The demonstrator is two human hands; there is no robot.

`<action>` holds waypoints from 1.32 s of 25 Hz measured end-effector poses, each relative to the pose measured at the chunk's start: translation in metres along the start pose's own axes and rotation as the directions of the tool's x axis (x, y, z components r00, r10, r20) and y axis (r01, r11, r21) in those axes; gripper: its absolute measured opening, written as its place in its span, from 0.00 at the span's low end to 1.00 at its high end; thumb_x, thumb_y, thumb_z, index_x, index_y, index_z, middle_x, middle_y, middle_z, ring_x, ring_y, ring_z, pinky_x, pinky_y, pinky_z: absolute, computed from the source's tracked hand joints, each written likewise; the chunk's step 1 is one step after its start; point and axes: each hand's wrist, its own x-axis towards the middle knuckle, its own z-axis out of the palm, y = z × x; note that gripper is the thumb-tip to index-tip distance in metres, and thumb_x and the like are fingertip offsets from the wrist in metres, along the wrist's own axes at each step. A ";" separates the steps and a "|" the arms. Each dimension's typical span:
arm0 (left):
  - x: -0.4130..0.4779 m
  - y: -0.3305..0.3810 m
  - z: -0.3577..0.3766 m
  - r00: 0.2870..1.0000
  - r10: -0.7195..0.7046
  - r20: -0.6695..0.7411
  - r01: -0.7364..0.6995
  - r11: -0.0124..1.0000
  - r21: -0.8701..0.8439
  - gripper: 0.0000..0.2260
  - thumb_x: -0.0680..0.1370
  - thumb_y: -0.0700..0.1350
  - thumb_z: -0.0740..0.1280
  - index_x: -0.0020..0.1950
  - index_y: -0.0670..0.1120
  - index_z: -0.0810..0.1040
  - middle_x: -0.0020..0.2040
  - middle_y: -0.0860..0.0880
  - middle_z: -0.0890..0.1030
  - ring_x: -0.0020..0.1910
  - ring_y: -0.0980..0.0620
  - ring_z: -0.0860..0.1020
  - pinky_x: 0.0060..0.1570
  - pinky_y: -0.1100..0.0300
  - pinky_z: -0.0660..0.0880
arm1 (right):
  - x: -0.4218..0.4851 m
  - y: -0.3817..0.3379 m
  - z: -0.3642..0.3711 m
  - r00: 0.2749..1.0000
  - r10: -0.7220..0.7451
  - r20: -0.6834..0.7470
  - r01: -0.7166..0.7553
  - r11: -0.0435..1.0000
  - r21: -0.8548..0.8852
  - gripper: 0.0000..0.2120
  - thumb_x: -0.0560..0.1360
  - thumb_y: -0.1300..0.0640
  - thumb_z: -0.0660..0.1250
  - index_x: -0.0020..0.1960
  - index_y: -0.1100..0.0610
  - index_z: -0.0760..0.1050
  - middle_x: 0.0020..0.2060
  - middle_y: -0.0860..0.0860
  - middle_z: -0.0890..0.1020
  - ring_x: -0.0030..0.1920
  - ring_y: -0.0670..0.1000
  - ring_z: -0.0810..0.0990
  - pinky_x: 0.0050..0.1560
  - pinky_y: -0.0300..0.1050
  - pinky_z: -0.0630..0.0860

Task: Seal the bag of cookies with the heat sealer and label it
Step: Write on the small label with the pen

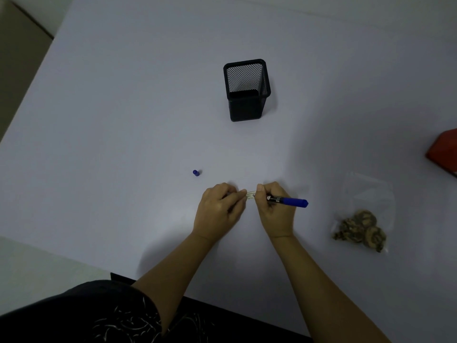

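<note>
While the small label [250, 194] was pinned by the left hand [218, 209], a blue marker [288, 201] was gripped in the right hand [274, 211]; the thin, limp slip was best held by its ends.

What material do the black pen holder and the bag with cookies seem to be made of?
Pen holder: likely black metal mesh, matte; the table shows through its fine grid. Bag of cookies: thin clear plastic, slightly glossy; the cookies are visible through it.
</note>
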 end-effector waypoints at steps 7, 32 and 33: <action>0.001 0.001 0.000 1.000 0.003 -0.003 -0.003 1.000 0.003 0.07 0.74 0.44 0.69 0.46 0.41 0.83 0.37 0.46 0.79 0.33 0.50 0.74 0.32 0.56 0.70 | -0.001 0.000 0.000 1.000 -0.013 -0.019 0.012 1.000 -0.023 0.18 0.75 0.51 0.59 0.34 0.65 0.70 0.27 0.58 0.73 0.30 0.48 0.69 0.31 0.27 0.67; 0.003 0.003 -0.002 1.000 -0.010 -0.001 0.010 1.000 0.011 0.08 0.75 0.44 0.68 0.46 0.41 0.84 0.36 0.46 0.79 0.33 0.51 0.74 0.35 0.63 0.65 | 0.002 0.002 -0.001 0.999 -0.026 -0.048 0.024 0.998 -0.051 0.19 0.75 0.51 0.59 0.34 0.66 0.70 0.27 0.59 0.75 0.31 0.51 0.70 0.31 0.26 0.67; 0.003 0.003 -0.002 1.000 -0.010 -0.003 0.010 1.000 0.008 0.08 0.75 0.44 0.69 0.46 0.41 0.84 0.36 0.46 0.79 0.33 0.51 0.74 0.36 0.63 0.64 | 0.002 0.002 -0.001 0.998 -0.029 -0.048 0.027 0.999 -0.043 0.19 0.75 0.52 0.59 0.34 0.66 0.70 0.27 0.59 0.74 0.31 0.51 0.70 0.31 0.27 0.66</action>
